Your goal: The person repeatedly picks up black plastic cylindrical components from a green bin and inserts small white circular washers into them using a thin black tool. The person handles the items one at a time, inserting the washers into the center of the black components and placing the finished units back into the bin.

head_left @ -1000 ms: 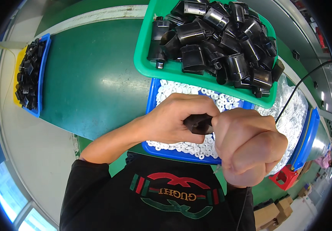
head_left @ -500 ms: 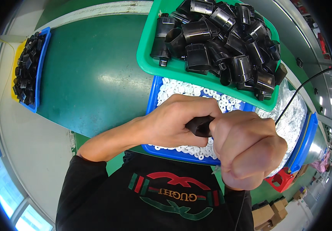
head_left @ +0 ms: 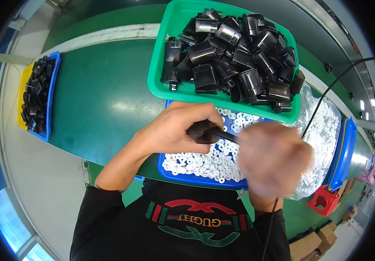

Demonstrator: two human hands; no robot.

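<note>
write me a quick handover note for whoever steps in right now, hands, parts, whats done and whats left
Left hand: closed around a small black part, held over the blue tray.
Right hand: blurred with motion, right beside the black part; what it grips cannot be made out.
Parts: blue tray of small white rings directly under the hands; green tray heaped with black housings just beyond it; a second blue bin of black pieces far left on the green belt.
Done: one black part is out and in hand.
Left: the pile in the green tray is large; the ring tray is well stocked.

Black housings (head_left: 235, 56), green tray (head_left: 161, 74), white rings (head_left: 205, 161)
</note>
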